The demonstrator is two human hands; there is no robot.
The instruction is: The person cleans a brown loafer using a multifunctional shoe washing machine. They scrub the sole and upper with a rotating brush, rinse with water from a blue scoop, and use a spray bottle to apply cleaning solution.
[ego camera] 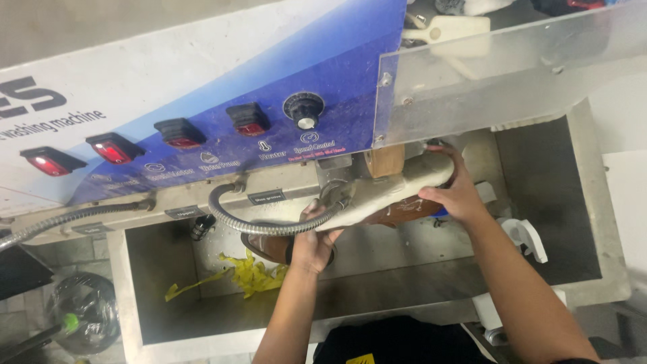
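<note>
- Two bare hands grip one shoe [397, 192], a pale-soled thing held sole up over a steel sink [593, 222] set into a washing machine.
- At the shoe's near end, the left hand [313, 239] has its fingers curled round the heel end from below, closed on it.
- At the far end, the right hand [455, 192] wraps over the toe, fingers hooked round the tip and holding it firmly.
- Brown upper shows under the sole, between the two hands.
- Right above the shoe sits a wooden-looking block [385, 160]; it may be a brush head, but I cannot tell from here, since a clear plastic guard [499, 74] covers most of that part.
- A flexible metal hose [259, 226] loops from the machine's front and ends just by the left hand, touching or nearly touching the shoe.
- Down in the sink, a crumpled yellow strip [253, 273] lies on the floor of the basin, left of the left forearm and apart from the shoe.
- A second dark brown shoe [269, 246] rests just behind the left hand, partly hidden by it.
- Along the blue panel [202, 101] run four red rocker switches and one black dial [304, 109].
- A white plastic piece [529, 236] sits in the sink to the right of the right forearm.
</note>
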